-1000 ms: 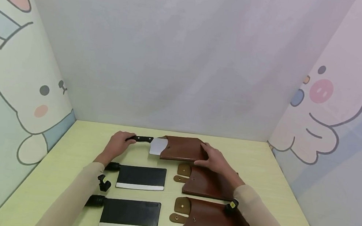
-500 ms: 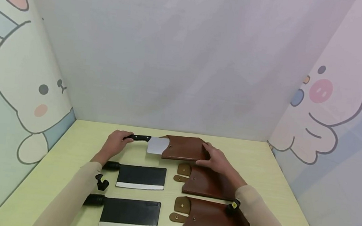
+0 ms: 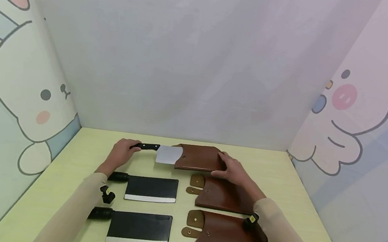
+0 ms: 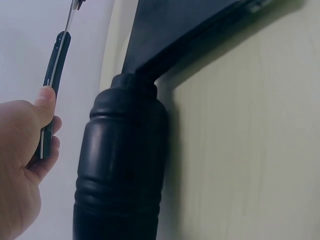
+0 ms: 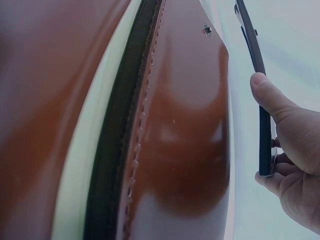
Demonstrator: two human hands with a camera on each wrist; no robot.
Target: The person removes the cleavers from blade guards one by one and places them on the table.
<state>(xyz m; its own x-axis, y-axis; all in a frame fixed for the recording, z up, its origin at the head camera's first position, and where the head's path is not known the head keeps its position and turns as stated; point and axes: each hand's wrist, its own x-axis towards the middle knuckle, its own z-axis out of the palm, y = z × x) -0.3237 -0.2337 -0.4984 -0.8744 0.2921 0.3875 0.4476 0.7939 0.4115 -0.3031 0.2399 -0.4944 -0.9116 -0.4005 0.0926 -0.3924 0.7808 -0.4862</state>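
Observation:
A cleaver (image 3: 169, 155) with a bright blade and black riveted handle is at the far side of the table. My left hand (image 3: 120, 156) grips its handle (image 4: 56, 70), thumb on one face and fingers curled behind, as the left wrist view shows. The front part of the blade sits inside a brown leather sheath (image 3: 200, 158); how deep it reaches is hidden. My right hand (image 3: 234, 170) pinches the sheath's far right end between thumb and fingers. In the right wrist view that sheath (image 5: 260, 55) appears edge-on, lifted off the table.
Two black cleavers, the middle one (image 3: 151, 189) and the near one (image 3: 138, 229), lie at left with handles leftward. Right of them lie two more brown sheaths, the middle one (image 3: 223, 195) under my right forearm and the near one (image 3: 231, 239), with tan snap straps.
My left hand has moved a little left with the cleaver, and more of its blade shows outside the sheath. The sheath and right hand have shifted slightly right.

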